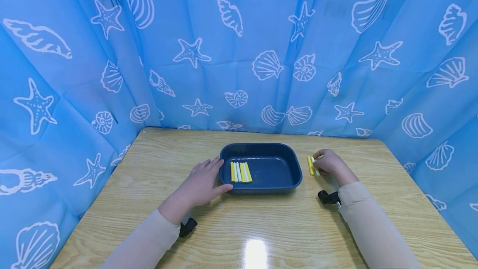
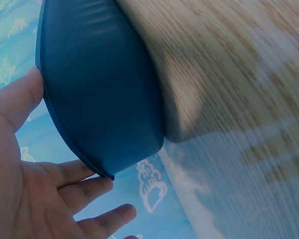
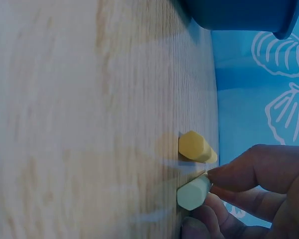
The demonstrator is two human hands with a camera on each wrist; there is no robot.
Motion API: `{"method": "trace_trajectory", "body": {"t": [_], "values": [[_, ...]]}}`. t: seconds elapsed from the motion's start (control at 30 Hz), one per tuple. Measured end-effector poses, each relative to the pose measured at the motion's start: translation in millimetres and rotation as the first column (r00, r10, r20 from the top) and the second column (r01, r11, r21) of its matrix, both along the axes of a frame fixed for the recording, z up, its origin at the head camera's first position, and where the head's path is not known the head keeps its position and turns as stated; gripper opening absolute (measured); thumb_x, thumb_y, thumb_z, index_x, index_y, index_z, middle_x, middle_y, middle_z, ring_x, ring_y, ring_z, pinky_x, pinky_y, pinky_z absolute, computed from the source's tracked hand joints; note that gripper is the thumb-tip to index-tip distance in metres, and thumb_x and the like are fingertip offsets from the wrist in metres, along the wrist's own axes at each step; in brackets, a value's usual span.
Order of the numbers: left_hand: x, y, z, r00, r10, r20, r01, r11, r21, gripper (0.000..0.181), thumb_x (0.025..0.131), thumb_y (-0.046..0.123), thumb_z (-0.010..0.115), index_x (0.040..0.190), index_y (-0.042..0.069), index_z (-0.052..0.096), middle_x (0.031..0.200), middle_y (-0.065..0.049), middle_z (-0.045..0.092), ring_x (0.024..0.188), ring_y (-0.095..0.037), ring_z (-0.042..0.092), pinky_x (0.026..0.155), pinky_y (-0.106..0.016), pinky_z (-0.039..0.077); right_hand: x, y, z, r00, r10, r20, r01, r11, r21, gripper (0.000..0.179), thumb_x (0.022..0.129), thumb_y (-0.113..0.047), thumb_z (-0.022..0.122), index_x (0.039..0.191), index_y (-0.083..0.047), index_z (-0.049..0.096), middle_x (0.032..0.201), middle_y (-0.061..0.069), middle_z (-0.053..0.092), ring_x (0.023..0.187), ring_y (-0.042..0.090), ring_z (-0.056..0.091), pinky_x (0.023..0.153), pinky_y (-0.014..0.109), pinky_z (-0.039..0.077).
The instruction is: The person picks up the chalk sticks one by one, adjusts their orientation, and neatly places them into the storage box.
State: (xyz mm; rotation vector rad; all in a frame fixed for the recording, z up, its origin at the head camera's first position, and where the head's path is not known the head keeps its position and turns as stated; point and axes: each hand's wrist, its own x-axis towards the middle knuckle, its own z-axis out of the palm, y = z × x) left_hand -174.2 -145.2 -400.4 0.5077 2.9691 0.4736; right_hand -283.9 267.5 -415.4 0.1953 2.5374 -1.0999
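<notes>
A dark blue rectangular tray (image 1: 261,189) sits on the table, with several yellow and white chalk sticks (image 1: 240,172) side by side at its left end. My left hand (image 1: 199,182) touches the tray's left rim with thumb and fingers spread; the left wrist view has its fingertips (image 2: 97,185) right at the rim. To the right of the tray, my right hand (image 1: 330,164) pinches a pale whitish-green chalk stick (image 3: 193,193) between thumb and fingers, low over the table. A yellow chalk stick (image 3: 193,147) lies just beside it, outside the tray.
The wooden table (image 1: 231,227) reaches back to a blue curtain (image 1: 239,45) with white shell and starfish prints, which encloses the back and both sides. Black wrist mounts (image 1: 328,197) hang by both forearms.
</notes>
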Motion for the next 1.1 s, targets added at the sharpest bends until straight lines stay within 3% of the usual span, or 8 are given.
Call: {"method": "trace_trajectory", "body": {"t": [0.27,0.53,0.9,1.1], "values": [[0.6,-0.6,0.3,1.0,-0.002,-0.001,0.002,1.0,0.001,0.088,0.095,0.061,0.057,0.157,0.004,0.031,0.162,-0.016,0.027,0.148,-0.041,0.025,0.119,-0.058,0.019,-0.9,0,-1.4,1.0,-0.01,-0.014,0.011,0.996,0.092,0.04,0.091,-0.002,0.062,0.128,0.01,0.053,0.079,0.009,0.052,0.058,0.015,0.047,0.055,0.028,0.047],[0.6,-0.1,1.1,1.0,0.002,0.001,-0.002,1.0,0.008,0.087,0.095,0.059,0.059,0.157,0.004,0.032,0.162,-0.016,0.028,0.148,-0.041,0.025,0.119,-0.059,0.019,-0.8,0,-2.2,1.0,0.023,-0.017,-0.02,0.987,0.161,0.032,0.09,-0.004,0.062,0.119,0.007,0.052,0.086,0.014,0.052,0.064,0.018,0.051,0.056,0.029,0.05],[0.0,-0.6,-0.9,1.0,-0.006,-0.002,0.006,1.0,0.013,0.087,0.095,0.059,0.059,0.156,0.004,0.032,0.162,-0.017,0.028,0.148,-0.041,0.026,0.119,-0.059,0.02,9.1,5,2.5,0.999,0.046,0.012,-0.047,0.997,0.068,0.029,0.095,-0.004,0.057,0.118,0.01,0.048,0.09,0.014,0.053,0.065,0.017,0.053,0.058,0.03,0.053],[-0.3,-0.6,-1.0,1.0,-0.005,0.002,0.005,1.0,0.008,0.087,0.094,0.059,0.059,0.156,0.004,0.032,0.162,-0.016,0.028,0.148,-0.041,0.026,0.119,-0.059,0.019,14.4,11,6.8,0.999,0.042,0.033,-0.041,0.999,-0.004,0.031,0.097,-0.004,0.055,0.122,0.012,0.048,0.081,0.007,0.05,0.06,0.013,0.05,0.057,0.028,0.053]]}}
